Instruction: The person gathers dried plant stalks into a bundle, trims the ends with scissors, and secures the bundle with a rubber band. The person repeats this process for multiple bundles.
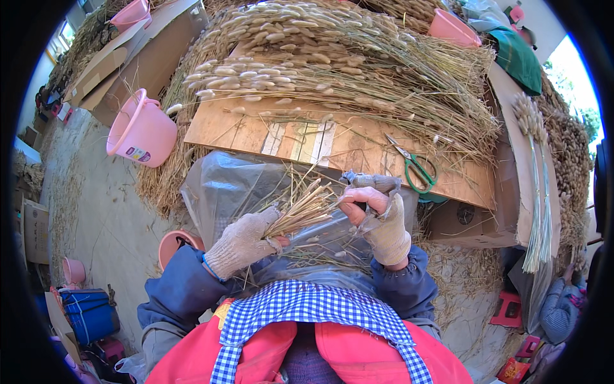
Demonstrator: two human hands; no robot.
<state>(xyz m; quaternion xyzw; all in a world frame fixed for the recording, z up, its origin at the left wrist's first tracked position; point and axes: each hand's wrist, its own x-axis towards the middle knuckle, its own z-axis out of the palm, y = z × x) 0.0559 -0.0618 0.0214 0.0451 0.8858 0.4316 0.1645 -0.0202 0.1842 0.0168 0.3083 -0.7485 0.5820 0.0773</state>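
Observation:
My left hand, in a knitted glove, is closed around a bundle of dried grass stems whose cut ends point up and right. Just right of those ends is my right hand, in a worn glove with bare fingertips, its fingers curled together; whether a thin stem lies between them cannot be told. Both hands are over a clear plastic sheet strewn with loose stems. Beyond them, green-handled scissors lie on a wooden board, beside a heap of dried bunny-tail grass with fluffy heads.
A pink bucket stands left of the board, near a cardboard box. Another pink bucket is at the back right. Two tied grass bunches rest on cardboard at the right. A person in a knitted sleeve is at the lower right.

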